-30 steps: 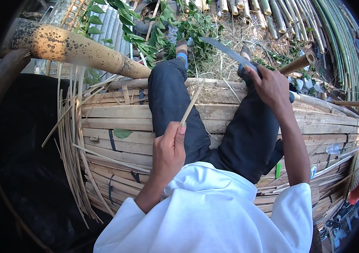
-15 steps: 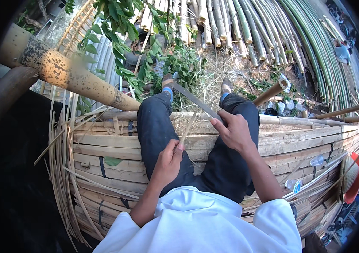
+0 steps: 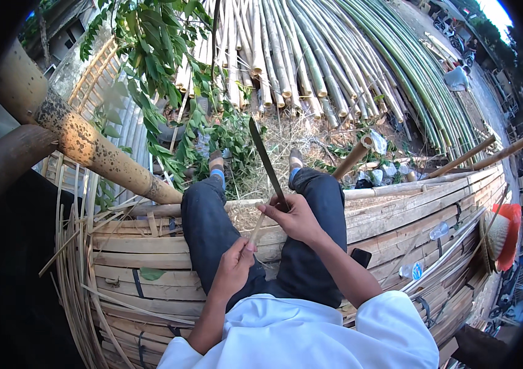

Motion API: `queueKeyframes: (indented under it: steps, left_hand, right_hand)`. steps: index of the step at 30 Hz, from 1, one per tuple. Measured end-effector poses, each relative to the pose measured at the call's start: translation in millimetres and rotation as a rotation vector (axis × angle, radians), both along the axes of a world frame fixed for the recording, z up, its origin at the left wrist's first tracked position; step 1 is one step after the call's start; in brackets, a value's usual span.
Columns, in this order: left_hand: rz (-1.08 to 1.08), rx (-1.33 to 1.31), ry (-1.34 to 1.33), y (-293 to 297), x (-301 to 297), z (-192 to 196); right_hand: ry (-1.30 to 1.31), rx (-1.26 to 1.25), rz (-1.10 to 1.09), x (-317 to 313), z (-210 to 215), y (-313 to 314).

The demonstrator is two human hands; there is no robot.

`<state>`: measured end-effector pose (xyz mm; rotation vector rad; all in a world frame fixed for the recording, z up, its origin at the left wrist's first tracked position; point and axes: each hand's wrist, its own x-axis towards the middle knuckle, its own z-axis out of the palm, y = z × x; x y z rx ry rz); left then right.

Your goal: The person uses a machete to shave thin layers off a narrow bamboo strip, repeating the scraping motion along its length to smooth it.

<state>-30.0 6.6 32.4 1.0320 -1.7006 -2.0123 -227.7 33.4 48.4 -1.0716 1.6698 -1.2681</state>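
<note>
My left hand [image 3: 234,265] is closed around the lower part of a short, pale bamboo strip [image 3: 258,226], which slants up between my knees. In my right hand [image 3: 299,219] I grip a long-bladed knife [image 3: 266,158]. Its dark, narrow blade points up and away from me, and my fingers hide the handle. The thumb of that hand lies at the strip's upper end; whether it presses on it I cannot tell. Both hands are above my lap, over dark trousers [image 3: 203,230].
I sit on a stack of split bamboo slats [image 3: 145,246]. Thin strips [image 3: 77,270] hang at the left, beside a thick bamboo pole [image 3: 105,154]. Bamboo poles [image 3: 310,55] lie ahead. Plastic cups [image 3: 410,270], a phone [image 3: 361,257] and a hat [image 3: 496,237] sit right.
The knife has swung from pointing up-left to pointing nearly straight ahead. My right hand has come closer to my left, its thumb now at the strip's tip. The whole view has shifted.
</note>
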Motion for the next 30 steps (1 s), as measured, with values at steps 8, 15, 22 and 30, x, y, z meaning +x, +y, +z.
queueKeyframes:
  steps: [8, 15, 22, 30]
  left_hand:
    - [-0.023, 0.056, 0.020, 3, 14, 11]
    - [0.002, 0.029, 0.036, 6, 26, -5]
    - [0.014, 0.096, 0.053, 2, 22, -7]
    - [0.009, 0.055, 0.069, 1, 16, -13]
  right_hand:
    - [-0.179, -0.025, -0.104, -2, 21, -5]
    - [-0.029, -0.020, 0.008, 5, 10, -5]
    - [-0.100, -0.020, -0.011, 3, 10, -7]
    - [-0.159, 0.029, -0.013, 2, 11, -8]
